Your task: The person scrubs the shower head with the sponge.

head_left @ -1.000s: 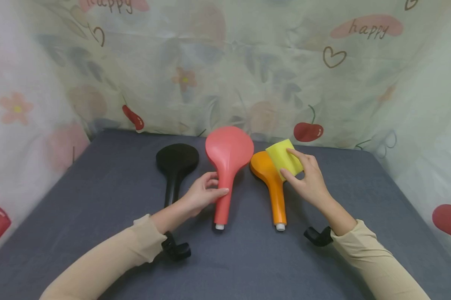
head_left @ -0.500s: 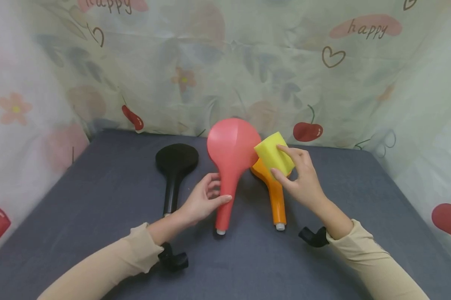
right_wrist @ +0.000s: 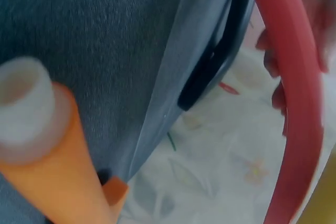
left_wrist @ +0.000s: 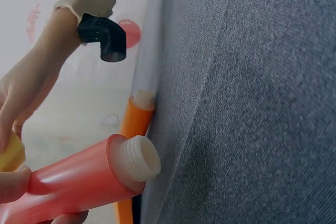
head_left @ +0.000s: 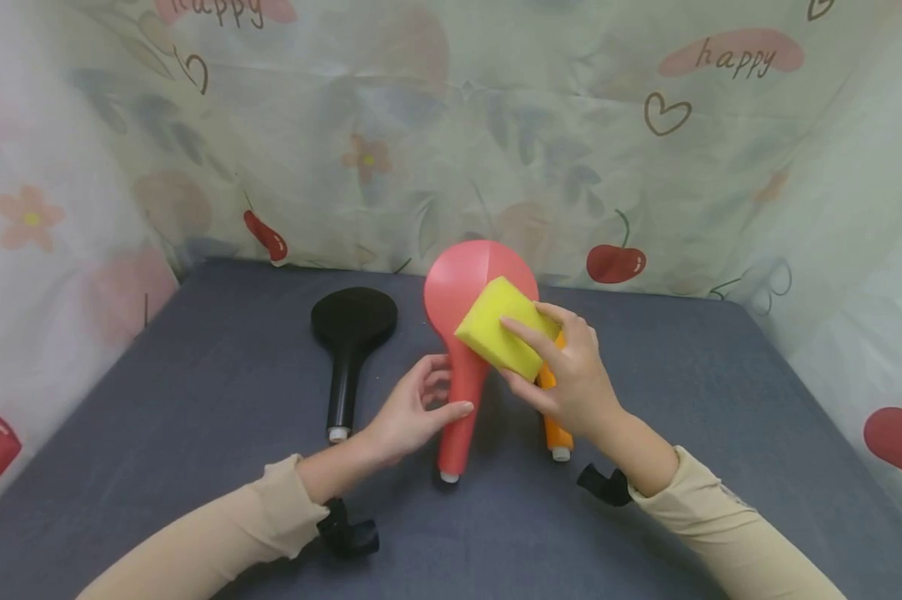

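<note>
My left hand (head_left: 409,417) holds the red shower head (head_left: 453,287) by its handle, thumb across the front. Its white threaded end (left_wrist: 140,158) points at the near side in the left wrist view. In my right hand (head_left: 582,387) a yellow sponge (head_left: 484,327) is pinched between thumb and fingers. The sponge lies over the neck and lower face of the red shower head; whether it presses there I cannot tell. Behind my right hand an orange shower head (head_left: 558,437) lies on the table, its face mostly hidden.
A black shower head (head_left: 355,315) lies left of the red one, near my left forearm. The dark grey tablecloth (head_left: 196,392) ends at a patterned curtain (head_left: 451,125) at the back. Black wrist mounts (head_left: 604,485) stick out from both cuffs.
The sponge has moved left and down with my right hand, from over the orange shower head onto the red one. My left hand has shifted the red shower head slightly right and nearer.
</note>
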`<move>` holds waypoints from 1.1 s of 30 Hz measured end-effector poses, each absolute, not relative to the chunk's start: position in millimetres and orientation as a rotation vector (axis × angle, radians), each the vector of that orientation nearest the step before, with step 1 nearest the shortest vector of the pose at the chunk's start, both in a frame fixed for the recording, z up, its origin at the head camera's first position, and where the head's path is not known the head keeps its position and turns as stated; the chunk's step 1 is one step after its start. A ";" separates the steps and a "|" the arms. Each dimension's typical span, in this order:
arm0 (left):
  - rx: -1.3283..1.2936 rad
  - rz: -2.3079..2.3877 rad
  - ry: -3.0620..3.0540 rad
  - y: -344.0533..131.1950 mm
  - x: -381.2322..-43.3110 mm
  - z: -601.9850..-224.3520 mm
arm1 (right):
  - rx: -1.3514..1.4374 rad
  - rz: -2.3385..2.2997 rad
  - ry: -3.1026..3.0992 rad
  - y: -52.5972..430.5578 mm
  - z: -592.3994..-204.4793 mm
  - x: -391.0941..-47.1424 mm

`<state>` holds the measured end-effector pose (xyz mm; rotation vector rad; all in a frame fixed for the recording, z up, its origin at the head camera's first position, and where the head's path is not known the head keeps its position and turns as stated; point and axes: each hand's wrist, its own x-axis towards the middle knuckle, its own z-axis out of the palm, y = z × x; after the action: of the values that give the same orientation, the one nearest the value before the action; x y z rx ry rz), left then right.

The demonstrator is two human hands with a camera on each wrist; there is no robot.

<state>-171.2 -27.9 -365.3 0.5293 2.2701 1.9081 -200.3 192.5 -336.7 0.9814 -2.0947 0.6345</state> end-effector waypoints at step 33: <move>0.550 1.930 2.212 -29.0 -164.8 -365.6 | 1.025 0.561 -2.031 186.4 -347.7 -203.5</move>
<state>-164.8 -29.0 -365.6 0.5495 2.2119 1.9304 -203.5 186.4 -347.7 1.0252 -2.0313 0.5606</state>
